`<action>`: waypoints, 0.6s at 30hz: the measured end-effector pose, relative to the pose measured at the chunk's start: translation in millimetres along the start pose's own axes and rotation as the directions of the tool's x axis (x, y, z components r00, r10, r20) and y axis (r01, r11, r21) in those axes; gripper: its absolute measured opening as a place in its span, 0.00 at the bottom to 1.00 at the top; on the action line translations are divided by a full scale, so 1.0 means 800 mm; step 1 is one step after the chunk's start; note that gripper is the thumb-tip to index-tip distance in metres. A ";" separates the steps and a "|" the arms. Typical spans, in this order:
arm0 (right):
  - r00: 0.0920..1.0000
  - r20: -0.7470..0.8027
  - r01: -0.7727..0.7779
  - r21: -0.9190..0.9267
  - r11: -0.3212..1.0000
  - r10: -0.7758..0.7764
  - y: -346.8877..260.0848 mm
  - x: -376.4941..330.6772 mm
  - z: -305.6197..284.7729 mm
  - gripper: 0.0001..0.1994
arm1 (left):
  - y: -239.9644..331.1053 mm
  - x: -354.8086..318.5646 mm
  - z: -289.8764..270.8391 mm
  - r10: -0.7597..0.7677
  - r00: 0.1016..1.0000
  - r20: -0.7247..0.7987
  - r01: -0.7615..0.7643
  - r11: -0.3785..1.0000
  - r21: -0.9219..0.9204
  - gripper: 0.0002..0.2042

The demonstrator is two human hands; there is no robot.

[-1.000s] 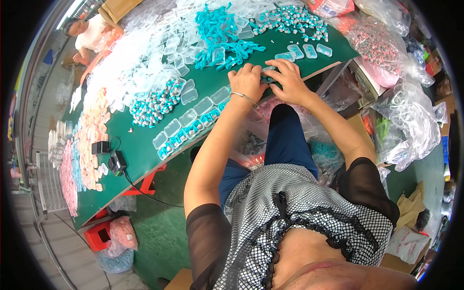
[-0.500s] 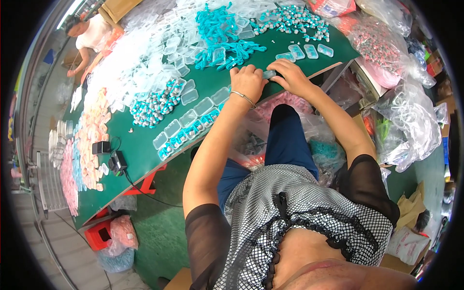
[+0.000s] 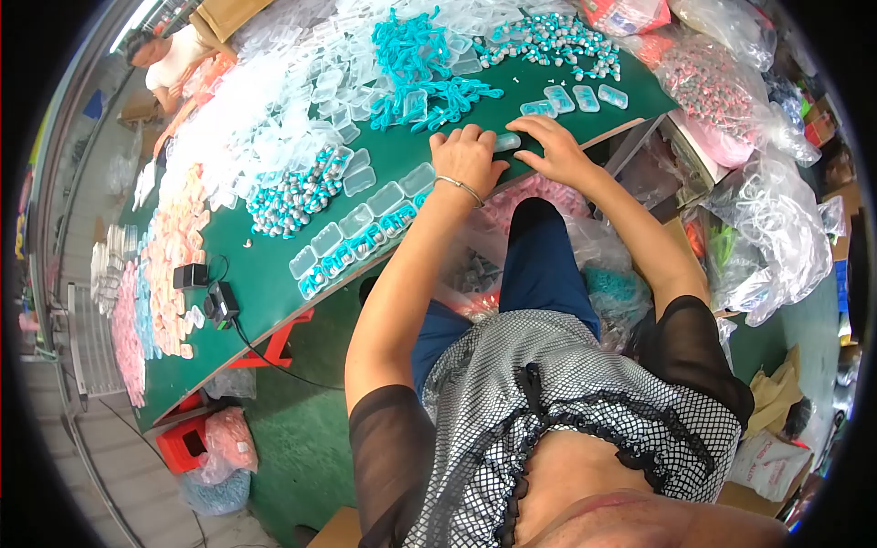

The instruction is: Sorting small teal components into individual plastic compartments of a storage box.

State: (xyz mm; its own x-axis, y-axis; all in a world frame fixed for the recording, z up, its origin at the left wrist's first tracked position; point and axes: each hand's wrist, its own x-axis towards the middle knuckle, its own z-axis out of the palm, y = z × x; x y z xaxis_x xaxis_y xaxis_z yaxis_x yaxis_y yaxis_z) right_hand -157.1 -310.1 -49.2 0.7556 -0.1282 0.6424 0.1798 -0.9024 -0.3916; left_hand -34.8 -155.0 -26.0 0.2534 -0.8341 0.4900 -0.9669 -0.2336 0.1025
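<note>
Small clear case (image 3: 508,142) sits near the front edge of the green table (image 3: 247,297), between the two hands. It looks shut, but it is too small here to check the catch. Right hand (image 3: 554,151): thumb and forefinger spread either side of the case's near end, not pinched on it. Left hand (image 3: 470,157): fingers bent downward beside the case's other end, thumb out; cannot tell whether they grip anything. Close on the left, a row of open cases (image 3: 370,236), lids laid back, teal-and-silver contents inside. Beyond the right hand, filled cases (image 3: 585,98) lie near one another. My judgement on working the case well: keep it flat on the table, tuck any teal strand inside the rim before pressure goes on, press the lid evenly along its catch side with both thumbs, then feel for play at the corners. Best to keep the left wrist high, since it hangs close over the open row and could knock a lid. A case pushed too near the edge could slip off.
</note>
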 end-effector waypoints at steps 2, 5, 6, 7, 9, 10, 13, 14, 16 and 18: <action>1.000 0.018 0.001 -0.010 1.000 -0.001 -0.001 0.000 0.000 0.20 | 0.002 -0.001 -0.006 -0.024 0.999 0.045 0.023 1.000 0.017 0.19; 0.997 0.081 0.017 -0.073 0.997 -0.012 -0.006 0.003 -0.002 0.20 | -0.001 0.001 -0.012 -0.073 0.993 0.092 0.074 0.997 -0.006 0.21; 0.992 0.127 0.032 -0.122 0.992 -0.016 -0.008 0.004 -0.003 0.20 | -0.005 0.001 -0.014 -0.097 0.990 0.100 0.103 0.994 -0.048 0.21; 0.992 0.128 0.035 -0.116 0.993 -0.020 -0.010 0.005 -0.005 0.20 | -0.012 0.000 -0.019 -0.103 0.990 0.101 0.108 0.993 -0.044 0.21; 0.996 0.086 -0.004 -0.239 0.971 0.025 -0.016 0.009 -0.011 0.19 | -0.037 -0.005 -0.033 -0.142 0.986 0.086 0.157 0.969 -0.190 0.21; 0.996 0.090 0.002 -0.224 0.974 0.019 -0.023 0.014 -0.010 0.19 | -0.056 -0.012 -0.038 -0.165 0.976 0.141 0.195 0.952 -0.238 0.22; 0.984 0.151 0.129 -0.257 0.958 -0.092 -0.028 0.022 0.003 0.19 | -0.080 -0.029 -0.069 -0.194 0.961 0.197 0.237 0.945 -0.225 0.23; 0.984 0.151 0.129 -0.253 0.959 -0.092 -0.022 0.024 0.009 0.19 | -0.078 -0.035 -0.074 -0.197 0.960 0.200 0.240 0.945 -0.222 0.23; 0.989 0.145 0.037 -0.393 0.919 0.022 -0.013 0.029 0.019 0.18 | -0.068 -0.050 -0.082 -0.195 0.951 0.239 0.229 0.965 -0.127 0.23; 0.995 0.100 0.049 -0.417 0.908 -0.008 -0.014 0.038 0.023 0.16 | -0.052 -0.061 -0.082 -0.196 0.959 0.205 0.219 0.971 -0.096 0.23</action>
State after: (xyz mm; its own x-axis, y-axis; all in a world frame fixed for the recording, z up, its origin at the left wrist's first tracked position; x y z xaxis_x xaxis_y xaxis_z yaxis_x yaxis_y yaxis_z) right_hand -124.7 -296.3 -37.2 0.8131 -0.0794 0.5767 -0.0621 -0.9968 -0.0496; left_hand -9.0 -71.7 2.4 0.4388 -0.8565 0.2719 -0.8860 -0.3619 0.2899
